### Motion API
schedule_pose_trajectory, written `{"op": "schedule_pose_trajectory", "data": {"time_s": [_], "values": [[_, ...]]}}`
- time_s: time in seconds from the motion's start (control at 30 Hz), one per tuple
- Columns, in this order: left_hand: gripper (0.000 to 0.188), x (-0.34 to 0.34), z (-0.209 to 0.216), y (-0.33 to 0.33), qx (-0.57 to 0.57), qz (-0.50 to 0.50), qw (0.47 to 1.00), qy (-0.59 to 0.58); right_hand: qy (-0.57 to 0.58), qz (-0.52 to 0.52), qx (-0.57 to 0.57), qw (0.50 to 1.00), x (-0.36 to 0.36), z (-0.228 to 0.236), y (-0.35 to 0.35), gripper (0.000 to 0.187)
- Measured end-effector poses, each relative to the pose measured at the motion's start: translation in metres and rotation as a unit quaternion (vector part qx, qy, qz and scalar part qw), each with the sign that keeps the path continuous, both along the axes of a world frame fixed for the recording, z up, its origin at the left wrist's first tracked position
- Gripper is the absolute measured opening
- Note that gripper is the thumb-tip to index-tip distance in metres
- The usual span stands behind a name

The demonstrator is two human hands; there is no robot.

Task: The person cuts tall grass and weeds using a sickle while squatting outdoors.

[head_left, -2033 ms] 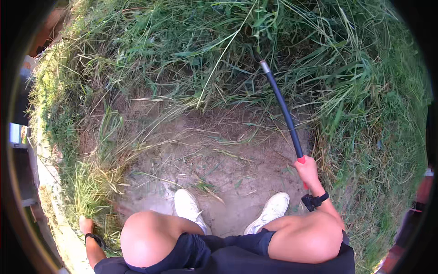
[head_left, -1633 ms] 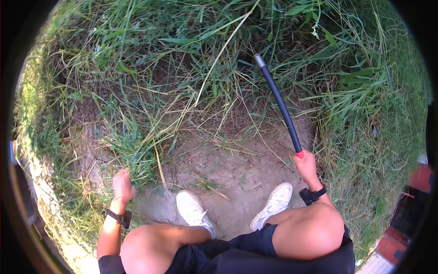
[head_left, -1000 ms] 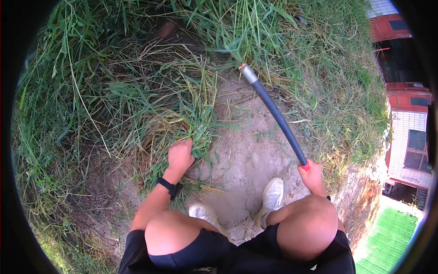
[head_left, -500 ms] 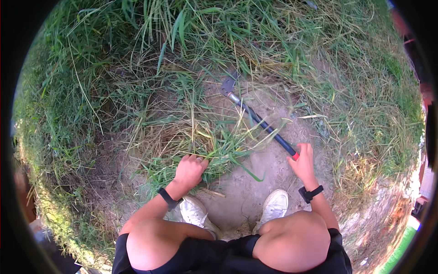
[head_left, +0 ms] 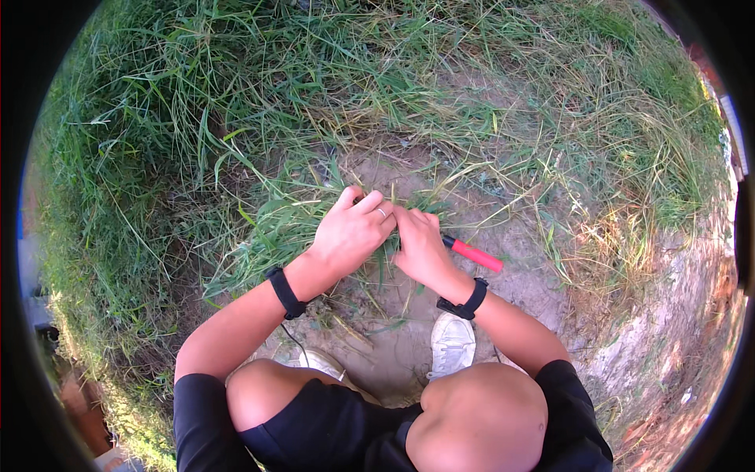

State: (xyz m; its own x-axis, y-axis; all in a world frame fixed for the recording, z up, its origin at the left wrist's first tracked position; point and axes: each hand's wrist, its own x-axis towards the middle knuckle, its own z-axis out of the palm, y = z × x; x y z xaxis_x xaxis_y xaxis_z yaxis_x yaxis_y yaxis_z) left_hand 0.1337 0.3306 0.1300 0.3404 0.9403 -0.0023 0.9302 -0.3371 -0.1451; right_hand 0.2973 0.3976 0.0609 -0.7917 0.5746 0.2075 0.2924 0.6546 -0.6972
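My left hand (head_left: 354, 228), a ring on one finger, is closed on a bunch of cut grass (head_left: 279, 220) in front of me. Touching it, my right hand (head_left: 421, 244) has its fingers curled round the stems at the bunch's right end; the fingertips are partly hidden. Green blades fan out to the left of my hands, and a few stems stick out to the right. A sickle-like tool lies on the soil just right of my right hand, its red grip (head_left: 476, 255) and a bit of black handle showing. My hands and the grass hide its blade.
Tall green grass (head_left: 157, 102) stands at the far left. Flattened, partly dry grass (head_left: 598, 149) covers the ground to the right. Bare soil (head_left: 523, 287) lies around my white shoes (head_left: 453, 346), with loose stalks scattered on it. My bent knees are close below my hands.
My right hand has let go of the tool's red grip and moved left to the grass. My left hand has moved up and right with the bunch, and both hands now meet.
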Motion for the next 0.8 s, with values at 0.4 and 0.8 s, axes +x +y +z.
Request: {"op": "schedule_pose_trajectory", "data": {"time_s": [0.4, 0.8], "values": [[0.061, 0.034, 0.054, 0.006, 0.014, -0.048, 0.998, -0.032, 0.429, -0.494, -0.407, 0.637, 0.154, 0.054, 0.253, 0.023], [0.051, -0.075, -0.115, -0.129, -0.114, 0.337, 0.933, -0.050, 0.149, -0.296, -0.244, 0.911, 0.177, -0.024, 0.115, 0.037]]}}
